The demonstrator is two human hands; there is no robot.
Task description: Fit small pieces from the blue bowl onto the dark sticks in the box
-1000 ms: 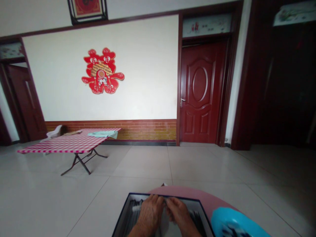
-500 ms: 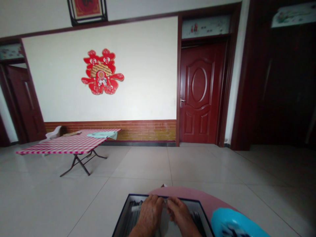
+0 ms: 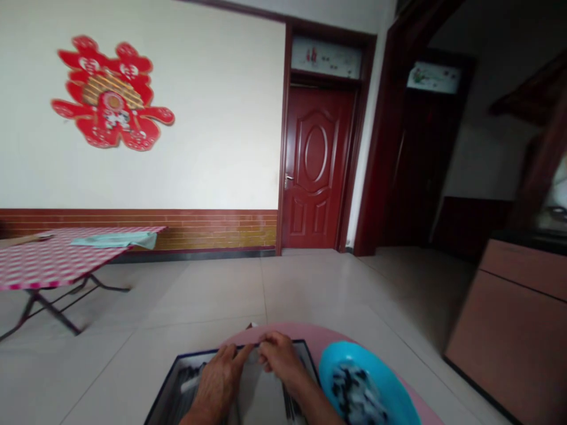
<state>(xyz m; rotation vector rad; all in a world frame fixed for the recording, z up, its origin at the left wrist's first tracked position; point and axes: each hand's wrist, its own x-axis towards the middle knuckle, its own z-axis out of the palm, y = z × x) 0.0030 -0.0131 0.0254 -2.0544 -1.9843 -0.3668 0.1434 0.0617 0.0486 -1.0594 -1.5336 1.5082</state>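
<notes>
A shallow box (image 3: 195,355) with a dark blue rim sits low in front of me. Dark thin rods (image 3: 170,406) lie along its left side, and a few more dark strips (image 3: 290,406) show by my right forearm. Over the box's far part is my left hand (image 3: 218,378), its fingers bent and its thumb reaching toward the other hand. A whitish tube-like piece (image 3: 189,385) sticks out at its left. Close beside it, my right hand (image 3: 278,356) is closed in a pinch near the far rim. Whatever small thing lies between the fingertips is too small to name.
A turquoise basin (image 3: 390,386) with small black and white pieces (image 3: 357,392) stands to the right on a pink round table (image 3: 305,333). Farther off are a checkered folding table (image 3: 39,260) with a pale green cloth (image 3: 115,239), a red door (image 3: 316,171) and a brown cabinet (image 3: 514,324).
The view has turned right, so the wall and folding table slide left and the cabinet and basin's contents come into sight. Both hands stay close together over the box.
</notes>
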